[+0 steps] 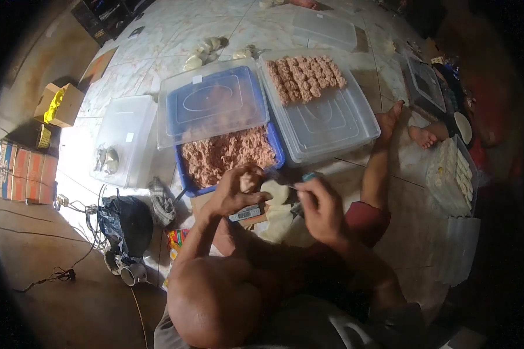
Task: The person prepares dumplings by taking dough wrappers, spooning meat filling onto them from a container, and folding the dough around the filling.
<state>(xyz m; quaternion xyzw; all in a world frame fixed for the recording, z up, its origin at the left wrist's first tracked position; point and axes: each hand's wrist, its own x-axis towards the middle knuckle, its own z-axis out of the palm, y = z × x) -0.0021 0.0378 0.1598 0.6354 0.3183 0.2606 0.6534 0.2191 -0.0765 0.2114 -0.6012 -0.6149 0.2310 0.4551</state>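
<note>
Both my hands are closed on something. My left hand (230, 195) has its fingers curled around a pale lump (250, 182), its thumb at the edge of a white dough round (276, 192); my right hand (321, 212) grips a thin stick (286, 185) whose tip reaches that round, with a bit of teal (310, 176) showing at the fist. Just beneath sit more pale rounds (278, 224), beside a small scale (245, 213) that my left wrist partly hides. To my left lie a mug (134, 274), a bright packet (176, 239), a black plastic bag (126, 227) and a crumpled grey cloth (162, 203). Right before me is a blue tub (280, 152) of minced meat (215, 154); a clear lid (212, 107) lies across its far part, leaving only the near part exposed. On my right, a bare leg (375, 174) stretches along the floor, between me and a clear box (451, 186) of white pieces. Beyond the tub's right side, rows of shaped meat (305, 78) rest on another lidded box (332, 125). Another person's foot (423, 137) shows farther right.
</note>
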